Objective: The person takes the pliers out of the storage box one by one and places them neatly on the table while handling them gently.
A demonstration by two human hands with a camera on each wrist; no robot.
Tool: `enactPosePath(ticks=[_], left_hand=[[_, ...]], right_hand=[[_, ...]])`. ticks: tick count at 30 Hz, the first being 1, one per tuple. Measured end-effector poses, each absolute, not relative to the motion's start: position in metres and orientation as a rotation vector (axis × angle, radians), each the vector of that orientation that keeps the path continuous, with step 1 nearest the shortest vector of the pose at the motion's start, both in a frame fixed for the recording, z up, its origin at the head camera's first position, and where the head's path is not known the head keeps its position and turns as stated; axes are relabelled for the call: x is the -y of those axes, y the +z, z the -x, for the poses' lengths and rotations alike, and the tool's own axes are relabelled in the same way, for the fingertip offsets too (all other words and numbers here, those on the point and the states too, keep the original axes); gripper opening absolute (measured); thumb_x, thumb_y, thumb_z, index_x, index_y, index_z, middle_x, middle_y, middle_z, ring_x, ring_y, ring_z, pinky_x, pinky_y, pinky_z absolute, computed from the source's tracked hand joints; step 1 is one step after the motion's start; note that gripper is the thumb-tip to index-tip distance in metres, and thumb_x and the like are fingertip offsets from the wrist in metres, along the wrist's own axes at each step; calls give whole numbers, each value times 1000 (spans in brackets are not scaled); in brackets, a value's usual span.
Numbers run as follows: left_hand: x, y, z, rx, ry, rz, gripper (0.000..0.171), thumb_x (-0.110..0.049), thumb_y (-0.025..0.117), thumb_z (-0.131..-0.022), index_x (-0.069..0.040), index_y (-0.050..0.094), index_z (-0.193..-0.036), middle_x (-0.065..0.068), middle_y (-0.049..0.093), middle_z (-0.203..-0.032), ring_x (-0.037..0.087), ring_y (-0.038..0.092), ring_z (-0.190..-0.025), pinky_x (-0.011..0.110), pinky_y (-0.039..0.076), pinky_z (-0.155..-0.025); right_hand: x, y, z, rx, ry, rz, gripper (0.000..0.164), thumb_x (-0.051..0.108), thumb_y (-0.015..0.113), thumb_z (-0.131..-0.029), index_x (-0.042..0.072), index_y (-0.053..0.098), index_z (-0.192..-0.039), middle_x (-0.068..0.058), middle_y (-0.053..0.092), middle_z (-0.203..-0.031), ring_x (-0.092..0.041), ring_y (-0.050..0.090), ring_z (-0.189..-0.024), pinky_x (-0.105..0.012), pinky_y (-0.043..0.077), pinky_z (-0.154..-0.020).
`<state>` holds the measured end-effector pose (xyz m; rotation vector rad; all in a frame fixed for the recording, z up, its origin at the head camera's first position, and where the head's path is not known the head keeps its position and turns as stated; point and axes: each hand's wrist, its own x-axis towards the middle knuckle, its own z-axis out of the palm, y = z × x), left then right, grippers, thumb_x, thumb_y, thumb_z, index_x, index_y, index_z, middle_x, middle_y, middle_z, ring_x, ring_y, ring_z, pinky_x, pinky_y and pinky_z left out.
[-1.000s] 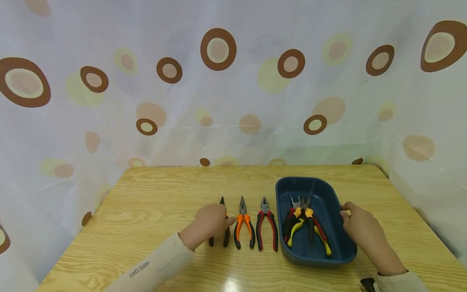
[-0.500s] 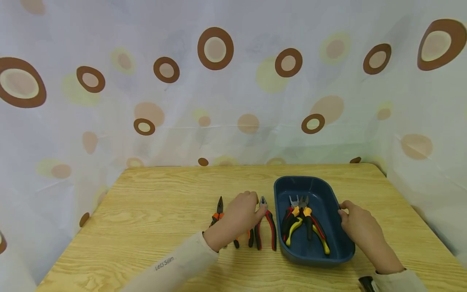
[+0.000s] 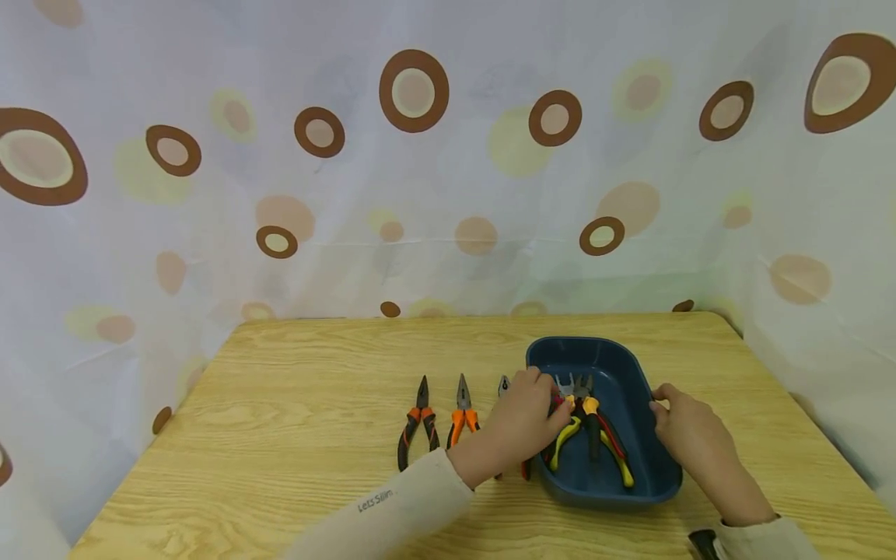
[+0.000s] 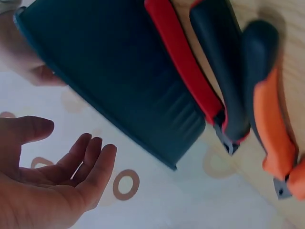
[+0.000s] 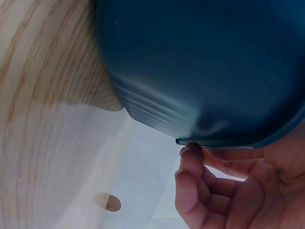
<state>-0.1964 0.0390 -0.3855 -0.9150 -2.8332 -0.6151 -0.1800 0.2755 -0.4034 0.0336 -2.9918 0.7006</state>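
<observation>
The dark-blue, seemingly plastic rectangular bin stands on the pale wood-grained desk before a white circle-patterned backdrop, the right hand pinching it, the left hand with fingers loosely spread.

wooden table | blue tub | two orange-black pliers | red-black pliers beside tub, perhaps touching

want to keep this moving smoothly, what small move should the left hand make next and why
Probably lower the left hand onto the pliers inside the blue bin. It hovers at the bin's left rim with relaxed fingers holding nothing, those pliers lie just beyond it, and the right hand grips the opposite rim, which should help steady the bin.
</observation>
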Motion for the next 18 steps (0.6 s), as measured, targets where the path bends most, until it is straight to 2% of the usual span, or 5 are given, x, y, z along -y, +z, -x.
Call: enactPosePath(ticks=[3,7,10,18], left_hand=[[-50,-393,198,2827,-602,945,24,-29,53,-100,-6,61,-102,-1,48,-88,10,41,-75,16,36,-62],[-57,-399,200,2853,-580,922,28,-31,53,-100,-6,61,-107,1,52,-95,9,45,-80,15,39,-68],[-62,-399,201,2904,-570,899,29,-34,52,-100,-7,61,-103,1,52,-97,10,46,-83,17,41,-70],[-75,-405,202,2968,-349,889,49,-50,45,-99,-7,61,-115,5,55,-110,12,53,-93,18,47,-73]], right_hand=[[-277,-402,180,3001,701,-22,30,7,47,-98,-16,51,-117,-5,49,-59,-18,43,-49,-32,34,-46],[-276,-401,180,3008,696,-20,30,8,47,-99,-16,51,-117,-5,50,-60,-19,43,-49,-32,34,-47],[-277,-402,180,3006,695,-22,30,8,47,-99,-15,51,-117,-5,50,-60,-19,43,-49,-32,34,-47],[-278,-402,181,3006,687,-23,29,7,47,-99,-15,51,-117,-6,53,-62,-19,45,-51,-33,36,-47]])
